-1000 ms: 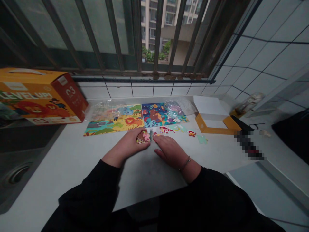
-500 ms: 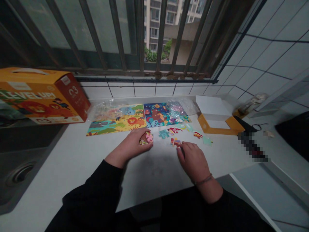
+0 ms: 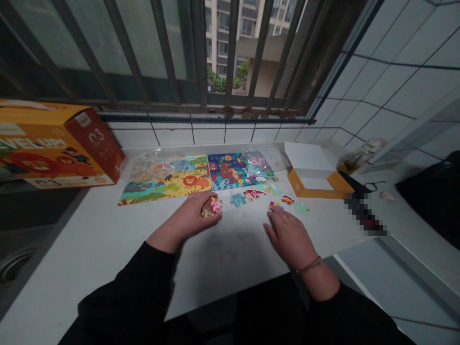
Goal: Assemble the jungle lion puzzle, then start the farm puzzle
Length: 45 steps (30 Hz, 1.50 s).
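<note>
A small stack of puzzle pieces [image 3: 214, 205], the top one showing pink and brown, is gripped in my left hand [image 3: 194, 215], thumb below and fingers behind. On the right, my right hand [image 3: 289, 235] is palm down over the counter with its thumb apart from the fingers. Its fingertips rest on a red and purple puzzle piece [image 3: 276, 206], partly covered by them. Beyond the hands lie a teal piece [image 3: 237, 200], a red barn piece [image 3: 253, 193], a red and orange piece [image 3: 287, 199] and a pale green piece [image 3: 301, 208].
Two picture sheets, one yellow with a lion [image 3: 165, 184] and one dark blue [image 3: 233, 172], lie at the back under crumpled clear plastic [image 3: 147, 163]. An opened yellow box [image 3: 319, 189] stands at right, a large orange box [image 3: 53, 148] at left beside the sink [image 3: 17, 263].
The red and purple piece has shifted right along the counter under my right fingertips, and my right thumb has come away from it. My left hand keeps its stack. The view has turned slightly right.
</note>
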Available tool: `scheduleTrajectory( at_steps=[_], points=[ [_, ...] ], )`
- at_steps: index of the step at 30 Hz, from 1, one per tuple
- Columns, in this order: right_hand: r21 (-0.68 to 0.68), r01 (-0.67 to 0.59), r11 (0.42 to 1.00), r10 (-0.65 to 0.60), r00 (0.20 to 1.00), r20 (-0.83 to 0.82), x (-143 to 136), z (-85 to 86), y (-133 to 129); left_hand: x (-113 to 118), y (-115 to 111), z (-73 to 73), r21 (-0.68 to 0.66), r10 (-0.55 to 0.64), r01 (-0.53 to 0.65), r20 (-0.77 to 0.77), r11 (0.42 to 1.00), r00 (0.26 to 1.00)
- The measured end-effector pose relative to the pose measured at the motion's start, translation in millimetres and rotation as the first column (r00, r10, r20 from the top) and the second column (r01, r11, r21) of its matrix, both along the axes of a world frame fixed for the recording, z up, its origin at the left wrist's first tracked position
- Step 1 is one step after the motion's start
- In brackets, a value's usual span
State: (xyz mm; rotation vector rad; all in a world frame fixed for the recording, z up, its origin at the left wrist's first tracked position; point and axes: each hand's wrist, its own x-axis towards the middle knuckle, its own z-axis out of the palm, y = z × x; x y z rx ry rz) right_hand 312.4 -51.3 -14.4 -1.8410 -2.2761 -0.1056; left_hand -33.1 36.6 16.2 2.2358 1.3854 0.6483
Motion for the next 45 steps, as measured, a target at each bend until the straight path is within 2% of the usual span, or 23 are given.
scheduleTrajectory(
  at_steps=[2,4,9,13,16,20,23,25,31,37,39,43,45],
  points=[
    [-0.004,0.09,0.996,-0.09,0.996,0.026,8,2.6,8,0,0,0.0,0.001,-0.001,0.001,-0.008,1.0,1.0],
    [-0.012,0.087,0.996,-0.086,0.996,0.032,5,5.4,17,0,0,-0.4,0.007,-0.003,0.003,-0.012,1.0,1.0],
    [-0.075,-0.117,0.99,0.117,0.993,-0.006,-46,14.8,56,0,1,-0.6,0.016,-0.01,0.01,-0.01,1.0,1.0],
    [-0.152,-0.245,0.957,0.252,0.967,0.032,-80,32.7,84,1,1,0.4,0.011,-0.016,0.016,0.0,1.0,1.0],
    [-0.178,-0.345,0.921,0.363,0.929,0.076,-91,41.5,80,1,2,0.9,0.008,-0.017,0.017,0.005,1.0,1.0],
    [-0.139,-0.439,0.888,0.452,0.889,0.074,-95,30.9,46,1,1,1.4,0.007,-0.014,0.014,0.0,1.0,1.0],
    [-0.066,-0.434,0.898,0.439,0.896,0.074,-97,18.8,25,1,1,0.9,0.007,-0.011,0.011,-0.005,1.0,1.0],
    [-0.047,-0.421,0.906,0.424,0.903,0.072,-97,16.7,20,0,1,0.0,0.01,0.0,0.0,0.004,1.0,1.0],
    [-0.095,-0.298,0.95,0.296,0.955,-0.034,-90,27.9,29,0,1,0.4,0.0,-0.008,0.008,0.015,1.0,1.0],
    [-0.136,-0.274,0.952,0.253,0.955,-0.153,-66,30.8,34,-1,0,1.9,-0.005,-0.012,0.012,0.017,1.0,1.0],
    [-0.103,-0.218,0.971,0.205,0.971,-0.125,-53,30.8,37,-2,0,2.3,-0.006,-0.017,0.017,0.02,1.0,1.0],
    [0.02,0.002,1.0,-0.002,0.999,0.047,-28,25.0,46,-2,-1,3.4,-0.017,-0.032,0.032,0.021,0.999,0.999],
    [0.039,0.034,0.999,-0.037,0.997,0.069,-26,20.1,47,-1,-1,2.7,-0.027,-0.031,0.032,0.019,0.999,0.999]
  ],
)
